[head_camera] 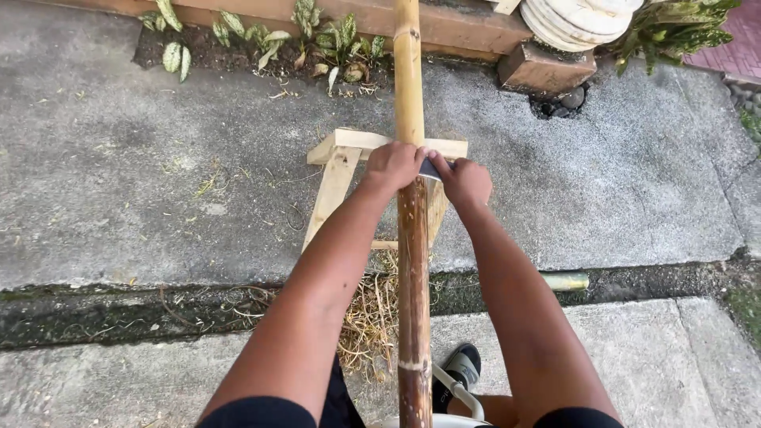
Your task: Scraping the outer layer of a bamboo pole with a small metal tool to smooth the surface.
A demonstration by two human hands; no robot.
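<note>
A long bamboo pole [411, 95] runs from between my legs away over a small wooden sawhorse [342, 162]. Beyond my hands the pole is pale yellow; nearer me it is brown [414, 277]. My left hand [394, 166] presses on the pole right above the sawhorse. My right hand [464, 181] sits on the pole's right side, fingers closed on a small grey blade-like tool [430, 168] laid across the pole between both hands. Most of the tool is hidden.
Concrete slabs lie all around, with a dirt gap and dry grass [372, 317] under the pole. A planter with green leaves [333, 40] and wooden border is at the back, stacked pale discs [579, 20] at the back right. My shoe [461, 366] is near the bottom.
</note>
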